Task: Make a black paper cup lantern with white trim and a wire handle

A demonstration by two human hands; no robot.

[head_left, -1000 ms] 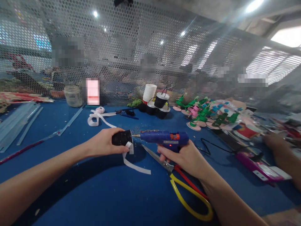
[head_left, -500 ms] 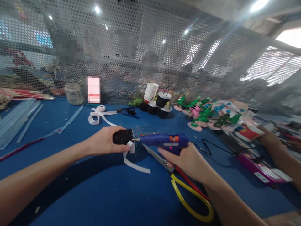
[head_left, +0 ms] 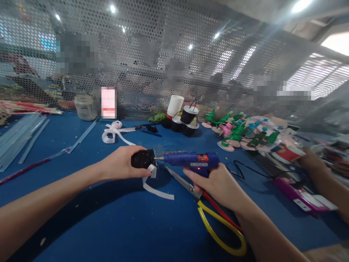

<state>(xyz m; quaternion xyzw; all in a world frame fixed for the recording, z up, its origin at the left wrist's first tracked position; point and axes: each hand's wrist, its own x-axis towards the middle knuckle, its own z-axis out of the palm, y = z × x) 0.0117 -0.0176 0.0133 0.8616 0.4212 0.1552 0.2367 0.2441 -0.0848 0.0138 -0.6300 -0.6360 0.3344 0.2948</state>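
My left hand (head_left: 122,163) is closed around a black cup (head_left: 141,159) lying on its side, its rim facing right. From the rim by my thumb a white ribbon (head_left: 158,194) hangs down and curls onto the table. My right hand (head_left: 215,185) grips a blue glue gun (head_left: 188,160) with a red light lit; its metal nozzle meets the cup's rim. Under the gun and my right hand lie open scissors (head_left: 191,187) with one yellow and one red handle, their blades pointing at the cup.
Behind are a ribbon roll (head_left: 117,125), black pliers (head_left: 148,128), stacked white cups (head_left: 175,105) and small black buckets (head_left: 189,115). Green and pink craft pieces (head_left: 237,131) stand right, near a purple power strip (head_left: 302,196) and another person's arm (head_left: 324,174). Blue strips (head_left: 21,136) lie left.
The black cup has turned slightly in my left hand, and the glue gun has shifted a little to the right and up with its nozzle still at the rim.
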